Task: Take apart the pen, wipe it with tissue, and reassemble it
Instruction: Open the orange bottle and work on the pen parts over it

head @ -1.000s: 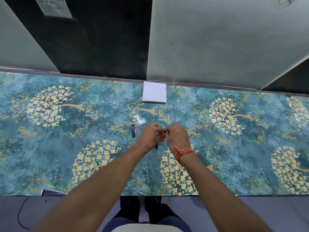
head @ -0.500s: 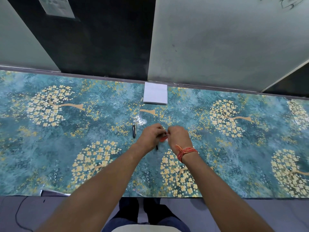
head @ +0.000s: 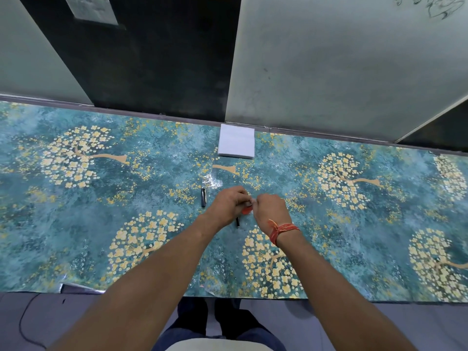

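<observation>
My left hand (head: 228, 206) and my right hand (head: 269, 210) meet fingertip to fingertip over the middle of the table. The left hand is closed around a black pen body (head: 238, 222), whose lower end sticks out below the fist. The right hand pinches the upper end of that pen; a small whitish bit shows between the fingertips, and what it is cannot be told. A small orange-red thing (head: 247, 211) shows between and under the hands. A separate black pen piece (head: 203, 197) lies on the table just left of the left hand.
A white stack of tissues (head: 236, 144) lies at the table's far edge, straight beyond the hands. The table wears a teal cloth with yellow trees (head: 76, 158). Wall panels rise right behind it. An orange thread band (head: 282, 230) circles my right wrist.
Both hands stay together at the same spot with only slight finger movement. The loose black piece and the tissue stack have not moved.
</observation>
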